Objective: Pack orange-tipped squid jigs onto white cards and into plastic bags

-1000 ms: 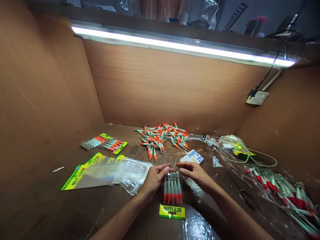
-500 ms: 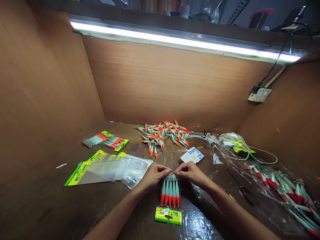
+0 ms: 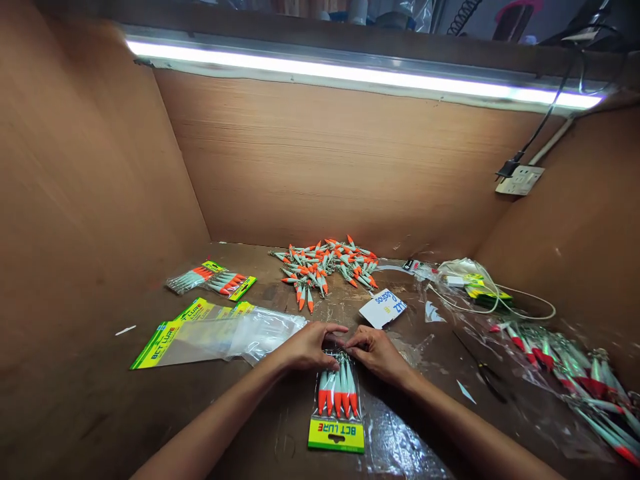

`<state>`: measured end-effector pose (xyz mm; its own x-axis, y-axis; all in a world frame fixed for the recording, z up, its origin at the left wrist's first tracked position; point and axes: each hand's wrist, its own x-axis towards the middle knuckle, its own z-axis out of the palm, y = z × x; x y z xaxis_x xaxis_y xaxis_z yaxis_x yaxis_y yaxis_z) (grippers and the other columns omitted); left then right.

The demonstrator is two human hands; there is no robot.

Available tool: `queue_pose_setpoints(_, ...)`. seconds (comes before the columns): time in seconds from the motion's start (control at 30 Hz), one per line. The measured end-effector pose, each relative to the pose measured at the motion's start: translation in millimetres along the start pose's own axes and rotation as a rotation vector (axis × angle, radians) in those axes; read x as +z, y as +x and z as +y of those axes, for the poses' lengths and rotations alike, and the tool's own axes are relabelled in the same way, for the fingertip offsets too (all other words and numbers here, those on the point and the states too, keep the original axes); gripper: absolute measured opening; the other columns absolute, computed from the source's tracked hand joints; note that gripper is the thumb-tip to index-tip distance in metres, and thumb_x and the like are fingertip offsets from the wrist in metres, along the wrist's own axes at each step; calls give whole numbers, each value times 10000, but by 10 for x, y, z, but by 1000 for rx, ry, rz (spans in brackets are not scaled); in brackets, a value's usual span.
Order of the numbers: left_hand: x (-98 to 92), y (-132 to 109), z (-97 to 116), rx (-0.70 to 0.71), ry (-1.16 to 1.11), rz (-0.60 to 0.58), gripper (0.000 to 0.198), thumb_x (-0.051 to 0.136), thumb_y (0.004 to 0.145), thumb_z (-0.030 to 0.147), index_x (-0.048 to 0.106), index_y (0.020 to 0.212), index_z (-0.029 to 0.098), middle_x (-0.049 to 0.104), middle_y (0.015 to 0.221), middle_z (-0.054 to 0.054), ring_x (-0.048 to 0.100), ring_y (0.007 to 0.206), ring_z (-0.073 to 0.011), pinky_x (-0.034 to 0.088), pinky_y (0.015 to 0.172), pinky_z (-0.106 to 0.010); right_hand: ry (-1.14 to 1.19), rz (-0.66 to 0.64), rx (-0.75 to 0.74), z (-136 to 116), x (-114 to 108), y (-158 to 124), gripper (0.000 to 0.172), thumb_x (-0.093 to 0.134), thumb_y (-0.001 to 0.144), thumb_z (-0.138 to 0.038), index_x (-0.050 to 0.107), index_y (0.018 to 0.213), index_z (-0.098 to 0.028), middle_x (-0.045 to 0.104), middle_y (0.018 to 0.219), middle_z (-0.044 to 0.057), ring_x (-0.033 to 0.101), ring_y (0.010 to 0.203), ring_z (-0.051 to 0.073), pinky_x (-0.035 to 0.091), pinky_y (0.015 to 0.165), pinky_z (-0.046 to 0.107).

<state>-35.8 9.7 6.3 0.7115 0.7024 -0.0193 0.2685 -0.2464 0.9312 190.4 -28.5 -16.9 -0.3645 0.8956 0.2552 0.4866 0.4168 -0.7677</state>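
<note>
A clear plastic bag point(image 3: 336, 375) with a yellow-green BCT LURE header point(image 3: 336, 436) lies in front of me, header end closest. Inside it sits a row of several pale fishing lures point(image 3: 337, 393), orange tips toward the header and metal hooks at the far end. My left hand point(image 3: 314, 345) rests at the bag's far left corner, thumb and forefinger spread apart. At the far right corner, my right hand point(image 3: 376, 353) has its fingers pinched together on the bag's edge. The fingers partly cover the hooks.
Loose lures point(image 3: 325, 267) are heaped at the back. Two packed bags point(image 3: 225, 283) and flat empty bags point(image 3: 200, 340) lie left. A marked white card point(image 3: 383, 308), pliers point(image 3: 487, 377), a white cord point(image 3: 530, 305) and red-tipped lures point(image 3: 570, 367) are on the right.
My left thumb and forefinger have parted from their pinch. The right hand has shifted slightly toward me. The bag's plastic now shows around the lures, and the header lies flatter.
</note>
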Motion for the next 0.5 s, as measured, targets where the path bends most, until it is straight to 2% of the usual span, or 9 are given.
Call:
queue_pose_setpoints(0.13,81,-155,19,26,36,61,492,781,728,250,704,1213,238,763,1114,-58,705,1044,-282,526,898,-350,50,36,-25,16,57,-69,195,607,939,-316,793,971,-269,610,839,25,581,763,158,445,684,258)
queue_pose_setpoints(0.23,152,-278,-50,117,206,150,359,711,841,292,711,1200,291,753,1145,-40,688,1093,-275,497,954,-356,17,33,-100,42,97,-128,216,580,956,-290,794,987,-299,607,886,32,582,797,159,437,683,255)
queue_pose_setpoints(0.3,182,-334,-114,182,353,155,342,660,901,306,681,1242,326,726,1209,-32,620,1219,-279,451,1024,-375,-27,14,-164,65,99,-162,241,558,967,-269,790,1008,-315,608,896,37,582,806,160,433,684,257)
queue_pose_setpoints(0.4,175,-428,-149,247,577,63,390,541,983,301,571,1368,355,633,1360,-19,445,1394,-271,311,1148,-426,-139,-19,-250,85,45,-219,265,534,980,-253,785,1028,-326,617,888,47,573,814,166,425,697,269)
queue_pose_setpoints(0.5,102,-587,-70,289,747,-71,581,521,983,422,338,1526,321,409,1552,-45,241,1491,-301,92,1220,-492,-318,-120,-389,58,-88,-298,283,534,983,-243,740,1136,-361,658,960,60,553,830,176,418,747,303)
